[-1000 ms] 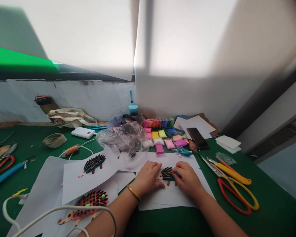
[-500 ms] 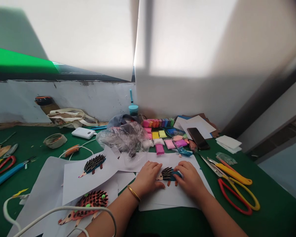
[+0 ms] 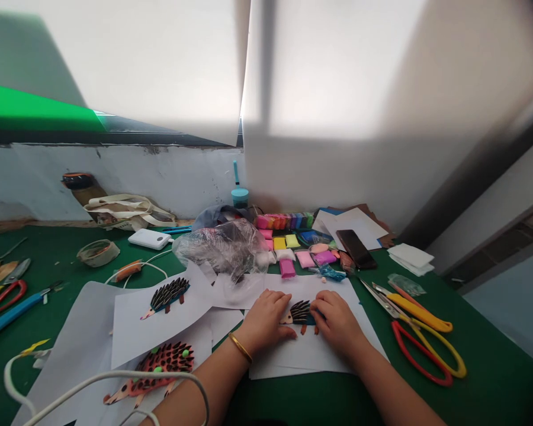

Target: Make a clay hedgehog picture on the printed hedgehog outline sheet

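A hedgehog figure point(image 3: 300, 312) with black spines, a blue body and brown legs lies on white paper point(image 3: 288, 358). My left hand point(image 3: 269, 319) rests on the paper at the figure's head end, thumb and fingers apart, holding nothing. Over the figure's rear is my right hand point(image 3: 335, 318), its thumb and fingertips drawn together at the spines; whatever lies between them is hidden. To the left, another spiny hedgehog point(image 3: 170, 294) is on its own sheet, and below it a red one point(image 3: 162, 368) with green balls is partly covered by my left forearm.
Clay packets point(image 3: 287, 267) and a crumpled plastic bag point(image 3: 226, 248) lie behind the paper. Scissors point(image 3: 420, 334) and a yellow cutter point(image 3: 421, 312) are at the right, near a phone point(image 3: 356, 248). A white cable point(image 3: 93, 381) loops at the front left, beside my left forearm.
My right hand's fingers have closed together and shifted slightly left over the hedgehog's rear, covering more of its blue body. My left hand has stayed in place.
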The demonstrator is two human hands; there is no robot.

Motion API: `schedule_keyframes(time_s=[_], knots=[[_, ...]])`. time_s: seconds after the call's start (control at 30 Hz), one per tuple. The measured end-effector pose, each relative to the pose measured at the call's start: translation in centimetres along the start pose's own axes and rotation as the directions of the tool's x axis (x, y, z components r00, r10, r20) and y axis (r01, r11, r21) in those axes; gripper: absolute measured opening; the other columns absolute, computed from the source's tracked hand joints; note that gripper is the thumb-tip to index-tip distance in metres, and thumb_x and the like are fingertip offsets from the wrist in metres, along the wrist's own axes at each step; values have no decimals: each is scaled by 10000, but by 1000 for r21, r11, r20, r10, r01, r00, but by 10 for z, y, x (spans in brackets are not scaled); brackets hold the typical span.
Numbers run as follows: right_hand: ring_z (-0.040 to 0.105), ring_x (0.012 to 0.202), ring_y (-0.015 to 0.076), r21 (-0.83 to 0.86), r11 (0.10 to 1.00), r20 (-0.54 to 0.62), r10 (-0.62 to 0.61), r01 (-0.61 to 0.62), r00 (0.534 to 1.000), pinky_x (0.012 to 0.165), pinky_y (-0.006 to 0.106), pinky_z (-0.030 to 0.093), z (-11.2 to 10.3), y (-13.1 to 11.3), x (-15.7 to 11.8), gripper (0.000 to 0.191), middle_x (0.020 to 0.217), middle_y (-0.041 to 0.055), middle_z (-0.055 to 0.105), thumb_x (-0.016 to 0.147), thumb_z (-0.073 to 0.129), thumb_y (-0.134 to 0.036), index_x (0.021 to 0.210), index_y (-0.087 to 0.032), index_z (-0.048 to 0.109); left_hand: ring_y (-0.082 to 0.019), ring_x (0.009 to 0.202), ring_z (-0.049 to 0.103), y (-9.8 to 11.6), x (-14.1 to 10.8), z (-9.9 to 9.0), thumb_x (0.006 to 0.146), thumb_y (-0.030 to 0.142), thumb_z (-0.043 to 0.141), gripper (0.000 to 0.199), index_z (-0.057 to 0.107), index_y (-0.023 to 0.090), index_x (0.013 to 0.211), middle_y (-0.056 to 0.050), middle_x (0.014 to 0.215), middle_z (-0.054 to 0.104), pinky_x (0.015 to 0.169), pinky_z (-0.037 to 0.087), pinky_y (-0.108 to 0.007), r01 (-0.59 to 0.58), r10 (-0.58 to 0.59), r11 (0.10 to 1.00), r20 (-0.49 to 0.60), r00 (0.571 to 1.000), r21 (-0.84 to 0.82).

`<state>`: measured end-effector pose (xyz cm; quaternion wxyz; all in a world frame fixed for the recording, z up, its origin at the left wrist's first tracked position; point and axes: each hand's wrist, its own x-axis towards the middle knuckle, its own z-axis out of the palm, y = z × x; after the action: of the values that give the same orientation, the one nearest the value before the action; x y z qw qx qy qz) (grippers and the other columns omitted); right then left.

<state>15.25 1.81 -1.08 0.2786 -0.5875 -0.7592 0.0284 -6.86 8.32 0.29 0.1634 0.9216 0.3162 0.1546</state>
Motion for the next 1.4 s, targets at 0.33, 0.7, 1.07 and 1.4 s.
schedule_keyframes(time_s=[0.33, 0.7, 1.07, 1.4], knots=[[531, 879, 214, -47, 999, 10, 18, -17, 1000, 790, 350, 393, -1, -3, -1, 124, 930, 55, 609, 880, 538, -148, 818, -211, 626, -295, 1150, 534, 0, 0, 1, 581, 482, 894, 889, 501, 181, 1320, -103, 1241, 600, 1071, 372, -449, 2, -2, 1000, 1, 1000, 1], [554, 908, 236, 53, 999, -50, 15, -12, 999, 810, 383, 430, -7, -2, -1, 190, 952, 75, 614, 896, 483, -206, 913, -217, 672, -302, 1154, 540, 0, 0, -1, 659, 506, 842, 807, 498, 213, 1328, -106, 1239, 602, 1091, 347, -483, 0, 0, 1000, 6, 1000, -11], [564, 966, 247, 217, 969, -183, 157, -116, 970, 866, 406, 464, -7, 14, 0, 273, 962, 89, 601, 941, 409, -269, 918, -198, 672, -236, 1050, 576, 20, 0, -30, 955, 289, 527, 243, 623, 197, 1158, -86, 1126, 642, 968, 449, -389, 27, -19, 998, -145, 989, 49], [590, 962, 241, 288, 949, -233, 196, -125, 953, 876, 399, 484, -4, 21, 0, 284, 958, 87, 617, 949, 406, -297, 905, -210, 673, -333, 988, 631, -36, -10, -125, 886, 131, 432, 273, 701, 118, 935, -184, 978, 680, 848, 475, -454, 530, -555, 682, -115, 824, 505]])
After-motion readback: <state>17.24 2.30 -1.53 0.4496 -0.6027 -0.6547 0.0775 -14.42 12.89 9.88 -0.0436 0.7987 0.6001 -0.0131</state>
